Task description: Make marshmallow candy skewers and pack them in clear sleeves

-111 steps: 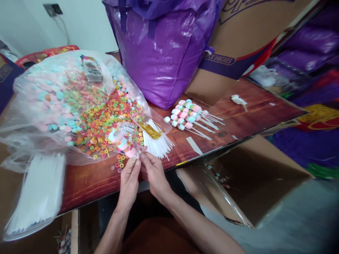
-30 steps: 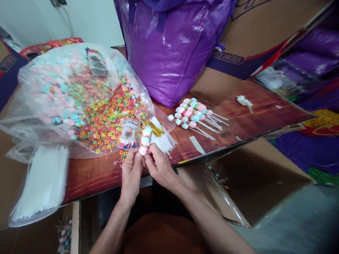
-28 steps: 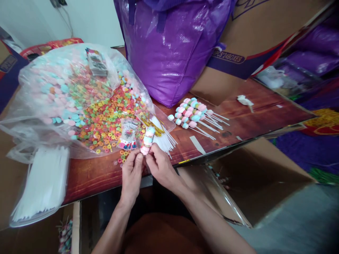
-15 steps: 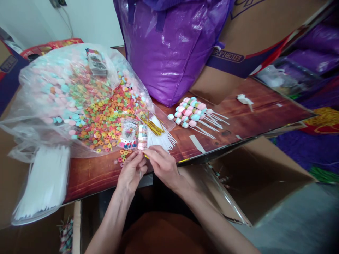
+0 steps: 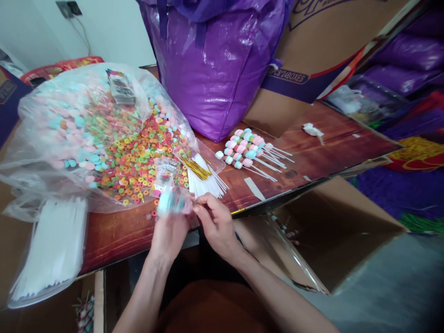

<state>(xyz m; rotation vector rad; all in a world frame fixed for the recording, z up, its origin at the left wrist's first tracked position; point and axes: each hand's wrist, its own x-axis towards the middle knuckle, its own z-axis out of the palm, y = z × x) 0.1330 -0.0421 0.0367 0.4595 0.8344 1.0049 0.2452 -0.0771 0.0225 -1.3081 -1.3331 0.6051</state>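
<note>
My left hand (image 5: 169,231) is closed on a wrapped candy skewer (image 5: 172,202), which is blurred by motion and lies sideways above my fingers. My right hand (image 5: 215,219) pinches something small beside it at the skewer's end; what it pinches I cannot make out. Both hands hover at the near edge of the wooden table (image 5: 312,157). Just beyond them lie a packet of white sticks with gold twist ties (image 5: 203,175) and a small printed bag (image 5: 163,173).
A big clear bag of coloured ring candies (image 5: 132,152) fills the left. Finished candy skewers (image 5: 248,150) lie mid-table before a purple sack (image 5: 215,69). A packet of white sticks (image 5: 52,249) sits at the near left. An open cardboard box (image 5: 333,236) stands right.
The skewer stood upright between my fingers a second ago; now it has swung down to the left and lies sideways, blurred. My right hand has shifted slightly right.
</note>
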